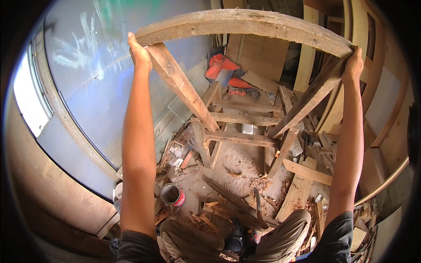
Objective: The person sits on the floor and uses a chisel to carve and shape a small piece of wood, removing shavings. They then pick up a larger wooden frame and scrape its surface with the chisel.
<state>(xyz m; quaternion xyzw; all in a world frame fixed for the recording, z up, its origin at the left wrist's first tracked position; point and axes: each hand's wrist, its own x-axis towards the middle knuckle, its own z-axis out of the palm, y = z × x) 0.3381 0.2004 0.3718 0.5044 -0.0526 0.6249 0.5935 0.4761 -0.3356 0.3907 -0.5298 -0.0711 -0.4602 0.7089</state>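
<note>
A rough wooden frame [241, 22] stands in front of me, its top beam spanning between my raised arms. My left hand [140, 55] grips the beam's left end where a slanted post [182, 87] meets it; the thumb points up and the other fingers are mostly hidden. At the opposite corner my right hand [353, 65] closes round the joint of the beam and the right post [311, 94]. Both posts run down to a lower part with several crossbars [243, 138] and short legs [200, 142] above the floor.
An open can [173, 194] with a red label stands near my left knee. Wood scraps and planks [300, 193] litter the dusty floor. An orange and dark cloth bundle [223, 70] lies behind the frame. Boards [351, 57] lean at right; a smeared grey panel [105, 87] stands at left.
</note>
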